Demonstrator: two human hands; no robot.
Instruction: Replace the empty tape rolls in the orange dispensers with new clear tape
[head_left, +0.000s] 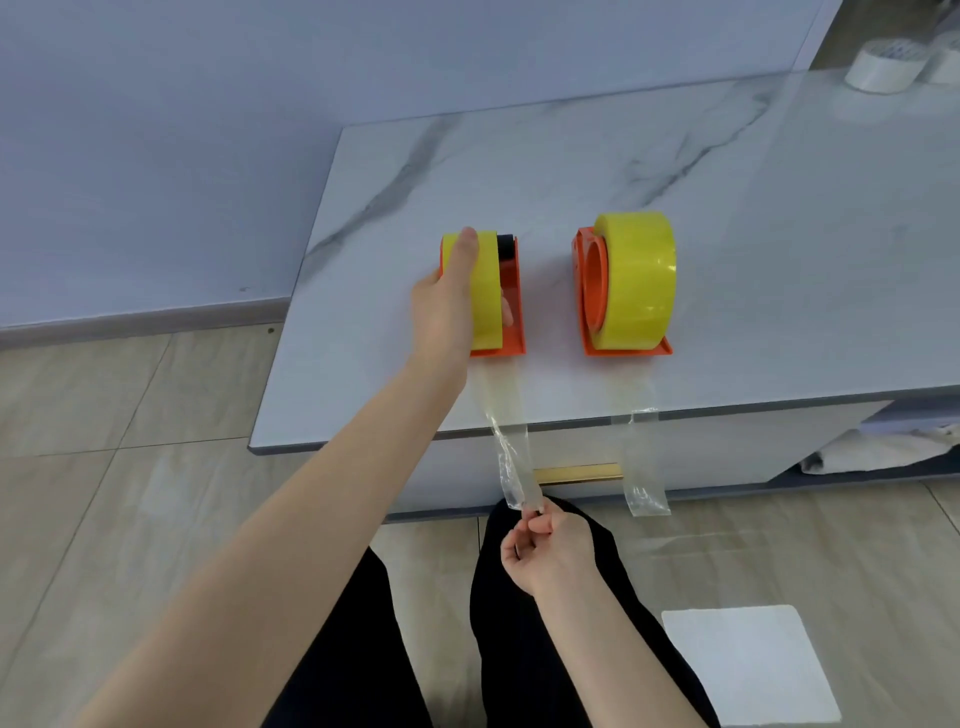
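Note:
Two orange dispensers stand on the marble table (519, 171), each with a yellowish clear tape roll in it. My left hand (447, 306) grips the left roll (488, 291) in the left dispenser (511, 312). A clear strip (506, 426) runs from that roll over the table's front edge. My right hand (545, 545) pinches the strip's crumpled end below the edge. The right dispenser (592, 291) holds its roll (641, 280), and its own loose strip (641, 457) hangs down the drawer front.
White tape rolls (883, 65) sit at the table's far right corner. A gold drawer handle (579, 474) is under the front edge. A white sheet (748, 665) lies on the tiled floor by my dark-trousered legs. A shelf with cloth (883, 452) is at right.

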